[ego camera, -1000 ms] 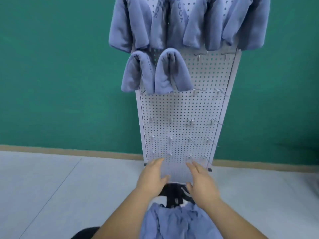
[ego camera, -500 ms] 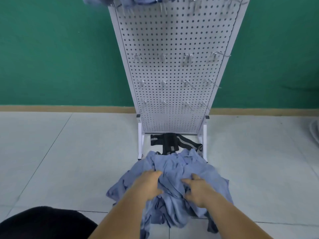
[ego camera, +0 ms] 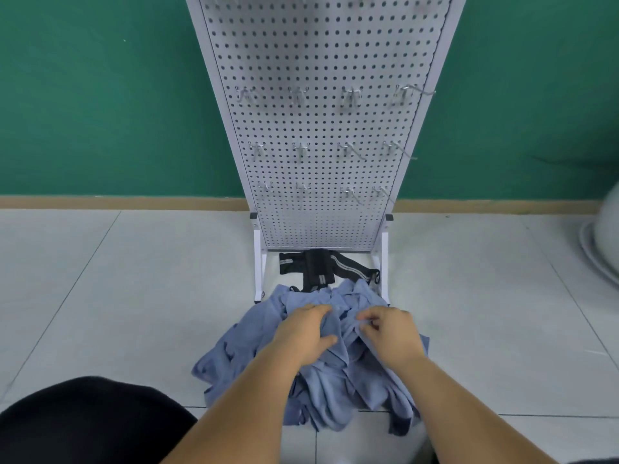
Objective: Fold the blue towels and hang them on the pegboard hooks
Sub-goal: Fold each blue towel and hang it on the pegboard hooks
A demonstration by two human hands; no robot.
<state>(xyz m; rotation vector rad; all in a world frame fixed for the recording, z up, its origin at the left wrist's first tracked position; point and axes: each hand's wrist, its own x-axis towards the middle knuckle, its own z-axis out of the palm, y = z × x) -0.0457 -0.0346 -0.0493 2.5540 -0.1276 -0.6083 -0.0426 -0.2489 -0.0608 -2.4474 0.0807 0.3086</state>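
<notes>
Blue towels [ego camera: 338,390] are seen heaped on the tiled floor [ego camera: 134,296], at 6 o'clock from the foot of the white pegboard [ego camera: 321,61], as they are worked by a person with two bare hands. The left hand [ego camera: 303,333] is laid on top of the heap, its fingers curled over a fold and its thumb set against it, so that cloth is held. The right hand [ego camera: 390,331], at its 3 o'clock, is closed in a narrow pinch on a raised ridge of the same heap. No single towel is separated yet, and none in the heap is folded. Rows of bare metal hooks [ego camera: 350,95] are shown on the board, at 12 o'clock from the hands. Black straps [ego camera: 318,267] are lying at 12 o'clock of the heap, touching its far edge, between the board's legs.

Trouble is to be expected chiefly from the tangle. Since the towels are bunched together, two may be lifted where one is meant, or a neighbour may be dragged up and dropped. The straps may be caught up too, because the heap's far edge is touching them. A pinch taken mid-cloth, not at a corner, is judged likely to give a crooked fold, which could slide off a short hook.
</notes>
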